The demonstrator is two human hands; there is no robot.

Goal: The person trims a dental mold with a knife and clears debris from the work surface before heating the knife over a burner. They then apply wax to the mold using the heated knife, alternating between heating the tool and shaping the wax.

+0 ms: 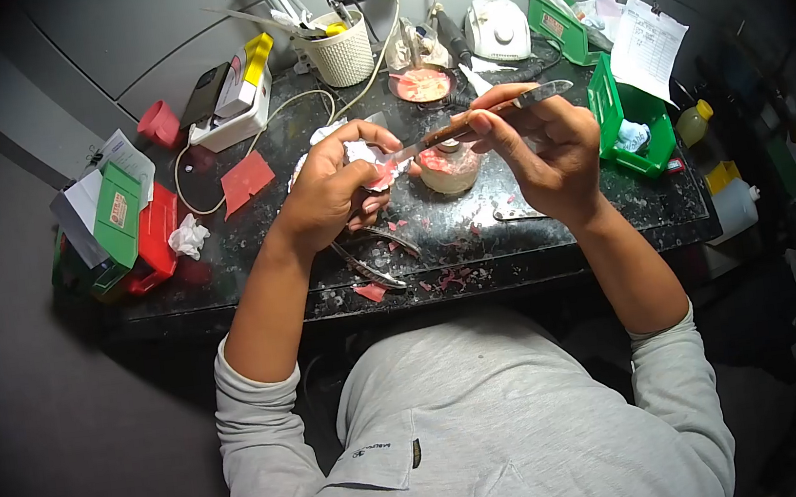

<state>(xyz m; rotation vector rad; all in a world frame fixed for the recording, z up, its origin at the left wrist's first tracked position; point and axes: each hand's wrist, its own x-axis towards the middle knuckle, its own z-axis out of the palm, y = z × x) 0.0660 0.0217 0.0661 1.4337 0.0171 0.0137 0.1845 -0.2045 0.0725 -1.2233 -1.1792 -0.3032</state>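
Observation:
My left hand (329, 180) is closed round a white plaster dental model (363, 154) with pink wax on it; the fingers hide much of its shape. Between the fingers and thumb of my right hand (549, 148) is a wax knife (463, 126) with a brown handle. Its blade reaches left to the pink wax on the model, and seems to touch it. Just behind and below the knife stands a squat glass jar (450, 180) with pink wax on its top. Below my left hand lies a curved metal tool (371, 269), among pink wax scraps (371, 293).
A pink wax sheet (247, 181) and crumpled tissue (189, 237) lie left. Behind are a pen basket (340, 54), a dish of pink wax (422, 86) and a white device (497, 29). Open green boxes (634, 119) and a red box (155, 239) flank the black bench (556, 255).

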